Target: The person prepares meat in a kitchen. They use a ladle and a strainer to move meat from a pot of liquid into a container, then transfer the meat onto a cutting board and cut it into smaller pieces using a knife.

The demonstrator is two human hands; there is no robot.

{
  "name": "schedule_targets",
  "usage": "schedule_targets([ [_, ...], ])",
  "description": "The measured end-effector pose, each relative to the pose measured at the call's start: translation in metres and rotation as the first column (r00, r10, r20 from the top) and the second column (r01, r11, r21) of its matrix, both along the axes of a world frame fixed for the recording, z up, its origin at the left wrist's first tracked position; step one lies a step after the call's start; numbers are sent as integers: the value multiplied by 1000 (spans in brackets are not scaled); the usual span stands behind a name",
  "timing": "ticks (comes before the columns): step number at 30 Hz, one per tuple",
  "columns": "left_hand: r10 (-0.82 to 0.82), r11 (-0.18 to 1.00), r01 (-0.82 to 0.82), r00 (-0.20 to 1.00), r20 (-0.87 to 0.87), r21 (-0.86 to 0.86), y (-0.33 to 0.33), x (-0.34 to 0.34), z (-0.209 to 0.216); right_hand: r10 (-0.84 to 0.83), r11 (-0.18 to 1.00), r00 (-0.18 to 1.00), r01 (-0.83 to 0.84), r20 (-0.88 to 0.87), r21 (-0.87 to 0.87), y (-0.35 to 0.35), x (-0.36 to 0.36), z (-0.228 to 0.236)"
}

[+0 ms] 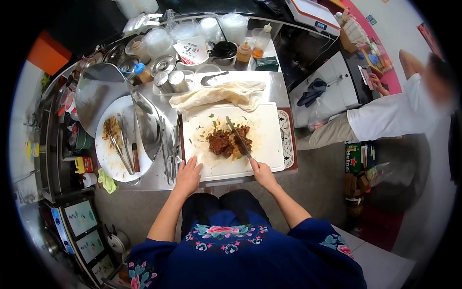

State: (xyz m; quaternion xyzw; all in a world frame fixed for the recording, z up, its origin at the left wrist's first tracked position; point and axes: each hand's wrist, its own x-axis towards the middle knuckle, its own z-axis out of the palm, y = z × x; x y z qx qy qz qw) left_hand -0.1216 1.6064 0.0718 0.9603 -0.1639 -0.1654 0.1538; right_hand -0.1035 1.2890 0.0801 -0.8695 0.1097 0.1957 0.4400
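Observation:
My right hand [263, 174] is closed round the handle of a kitchen knife [237, 132], its blade angled up and to the left. The blade lies across a heap of dark brown chopped meat [220, 143] mixed with green bits. Under the meat is a white cutting board [262, 154], stained brown around the heap. My left hand [189, 175] rests on the board's near left edge, fingers spread, holding nothing. Behind the meat, a crumpled cream cloth [219, 95] lies along the board's far edge.
To the left, a large white plate [103, 161] holds tongs and brown scraps, beside a curved metal shield [144, 120]. More tongs [168, 154] lie next to the board. Sauce bottles [243, 54], tins and stacked bowls line the back. At right stands another person [385, 113] holding a phone.

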Motion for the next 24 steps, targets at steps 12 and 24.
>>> schedule_targets([
  [12,-5,1000,5,1000,-29,25,-1,-2,1,-37,999,999,36,8,9,-15,3,-20],
  [24,3,1000,-3,1000,-8,2,1,-2,-3,381,901,899,-413,-214,-132,-70,-63,58],
])
